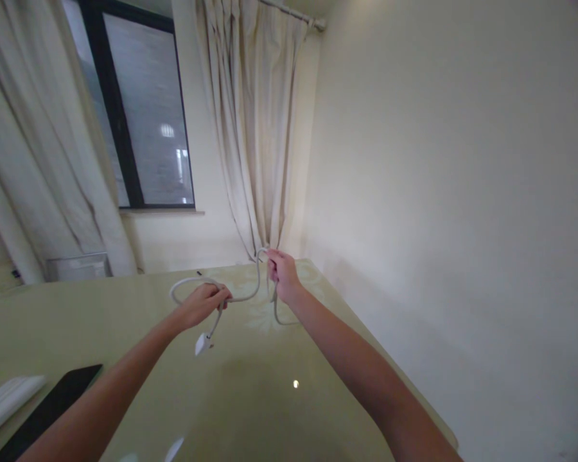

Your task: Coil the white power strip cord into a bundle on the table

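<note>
Both my hands hold a white cable (pixel 243 298) above a glossy pale green table (pixel 250 398). My left hand (pixel 203 303) is closed round a loop of the cable, and a white plug (pixel 203 344) dangles below it. My right hand (pixel 282 274) is raised a little higher and pinches another bend of the same cable, with a strand hanging down beside the wrist.
A black phone (pixel 52 405) and a white ribbed object (pixel 7 401) lie at the table's near left edge. Cream curtains (pixel 253 122) and a dark-framed window (pixel 139 109) stand behind the table. A plain wall (pixel 462 192) runs along the right side.
</note>
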Available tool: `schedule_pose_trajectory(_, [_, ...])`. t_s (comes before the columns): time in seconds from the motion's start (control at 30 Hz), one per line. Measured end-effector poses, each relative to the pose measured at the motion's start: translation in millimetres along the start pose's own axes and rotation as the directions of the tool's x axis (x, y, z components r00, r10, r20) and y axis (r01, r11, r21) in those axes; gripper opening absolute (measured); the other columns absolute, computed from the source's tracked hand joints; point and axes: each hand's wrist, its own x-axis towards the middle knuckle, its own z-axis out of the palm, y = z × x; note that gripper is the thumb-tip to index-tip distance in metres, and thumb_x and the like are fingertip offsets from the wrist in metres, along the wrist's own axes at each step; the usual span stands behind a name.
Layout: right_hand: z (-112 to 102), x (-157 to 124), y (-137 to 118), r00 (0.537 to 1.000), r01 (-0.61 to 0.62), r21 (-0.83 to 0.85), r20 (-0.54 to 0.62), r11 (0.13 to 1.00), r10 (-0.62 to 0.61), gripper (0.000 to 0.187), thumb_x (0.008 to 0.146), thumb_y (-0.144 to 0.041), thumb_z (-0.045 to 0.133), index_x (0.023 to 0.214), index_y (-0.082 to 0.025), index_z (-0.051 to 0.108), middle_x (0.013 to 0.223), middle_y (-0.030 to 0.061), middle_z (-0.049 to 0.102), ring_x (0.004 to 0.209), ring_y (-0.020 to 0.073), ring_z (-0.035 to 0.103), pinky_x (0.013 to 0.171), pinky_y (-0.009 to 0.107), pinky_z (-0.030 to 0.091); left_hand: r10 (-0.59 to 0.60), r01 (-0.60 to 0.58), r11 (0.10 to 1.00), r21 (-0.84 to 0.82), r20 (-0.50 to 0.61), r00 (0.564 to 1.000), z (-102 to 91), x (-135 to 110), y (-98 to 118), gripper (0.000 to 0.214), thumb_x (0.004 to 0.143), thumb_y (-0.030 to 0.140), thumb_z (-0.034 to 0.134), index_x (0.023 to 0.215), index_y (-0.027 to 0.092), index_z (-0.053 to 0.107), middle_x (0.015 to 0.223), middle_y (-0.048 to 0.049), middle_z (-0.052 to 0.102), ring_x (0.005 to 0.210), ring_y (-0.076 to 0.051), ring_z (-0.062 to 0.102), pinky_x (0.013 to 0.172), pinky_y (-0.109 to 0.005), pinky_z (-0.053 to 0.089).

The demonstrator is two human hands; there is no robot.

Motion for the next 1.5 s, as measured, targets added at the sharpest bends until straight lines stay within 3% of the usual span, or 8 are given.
schedule_pose_trajectory(0.27, [16.0,-25.0,-5.3,0.933,-0.126,0.411,0.358,0.903,-0.032,0.044,0.073,-0.043,0.079,0.107,-0.017,0.071,0.065,-0.0083,0.048,0.046,0.004,0.024,0.045,0.024,0.012,0.108,-0.153,0.959,-0.24,-0.191,0.976,18.4,-15.6,24.4,0.042,0.089,0.049,0.038,0.061,0.022,0.055,0.064,-0.0015,0.058,0.072,-0.023,0.057,0.075,-0.034,0.046])
schedule_pose_trajectory(0.43, [21.2,-24.7,4.9,0.971,-0.085,0.281,0.238,0.956,0.016,0.035,0.079,-0.046,0.074,0.096,-0.016,0.072,0.057,-0.0095,0.045,0.043,0.0044,0.026,0.042,0.024,0.014,0.141,-0.249,0.939,-0.238,-0.393,0.909,9.2,-21.2,30.6,0.044,0.089,0.051,0.038,0.064,0.022,0.062,0.066,-0.0027,0.061,0.072,-0.023,0.056,0.073,-0.034,0.045])
schedule_pose_trajectory(0.67, [0.6,-7.4,1.1,0.996,-0.083,0.286,0.038,0.955,0.075,0.045,0.075,-0.042,0.074,0.111,-0.015,0.072,0.06,-0.0089,0.049,0.044,0.0055,0.028,0.042,0.023,0.017,0.105,-0.157,0.96,-0.234,-0.218,0.97,-13.8,-24.4,14.0,0.03,0.08,0.042,0.047,0.064,0.022,0.063,0.069,-0.0021,0.062,0.076,-0.024,0.057,0.077,-0.035,0.045])
schedule_pose_trajectory(0.8, [-30.5,2.3,-4.3,0.984,0.171,-0.164,0.084,0.972,-0.159,0.038,0.079,-0.037,0.077,0.111,-0.016,0.076,0.067,-0.0048,0.06,0.055,0.0092,0.046,0.055,0.024,0.036,0.077,-0.122,0.764,-0.634,-0.098,0.992,-25.5,-33.8,-5.4,0.026,0.079,0.04,0.057,0.064,0.02,0.062,0.065,-0.0039,0.061,0.08,-0.024,0.062,0.082,-0.035,0.05])
schedule_pose_trajectory(0.97, [-66.2,-1.8,-2.3,0.901,0.433,-0.818,0.385,0.379,-0.198,0.038,0.088,-0.018,0.069,0.125,-0.022,0.071,0.097,0.0052,0.075,0.087,0.0194,0.067,0.076,0.028,0.047,-0.032,-0.069,0.181,-0.981,-0.076,0.997,-45.9,-44.3,-9.8,0.012,0.075,0.021,0.069,0.07,0.017,0.058,0.056,0.0071,0.033,0.047,-0.009,0.034,0.049,-0.023,0.044])
schedule_pose_trajectory(1.13, [-62.5,-23.4,14.4,0.865,0.501,-0.865,0.502,-0.035,-0.026,0.03,0.103,-0.021,0.049,0.128,-0.026,0.065,0.107,0.0092,0.074,0.092,0.0229,0.071,0.071,0.029,0.048,-0.115,-0.23,0.105,-0.968,-0.241,0.964,-61.4,-25.7,0.8,0.009,0.091,0.016,0.065,0.083,0.014,0.061,0.057,0.0104,0.028,0.04,-0.004,0.024,0.034,-0.014,0.027])
schedule_pose_trajectory(1.37, [-49.6,-36.2,26.0,0.396,0.882,-0.455,0.856,-0.12,-0.333,0.032,0.111,-0.027,0.038,0.111,-0.024,0.07,0.082,0.0028,0.069,0.065,0.0129,0.059,0.059,0.025,0.037,-0.226,0.103,0.365,-0.925,0.019,0.974,-40.3,13.7,-0.8,0.033,0.085,0.036,0.08,0.078,0.017,0.054,0.057,0.0123,0.03,0.039,-0.002,0.02,0.033,-0.013,0.016])
schedule_pose_trajectory(1.5, [-32.1,-39.6,25.1,0.425,0.886,-0.449,0.68,0.119,-0.598,0.029,0.107,-0.04,0.05,0.102,-0.023,0.072,0.084,0.007,0.072,0.071,0.0161,0.062,0.069,0.029,0.044,-0.194,0.175,0.515,-0.839,0.085,0.977,3.7,18.2,3.6,0.044,0.079,0.054,0.081,0.085,0.018,0.057,0.055,0.0119,0.034,0.043,-0.004,0.027,0.039,-0.014,0.023])
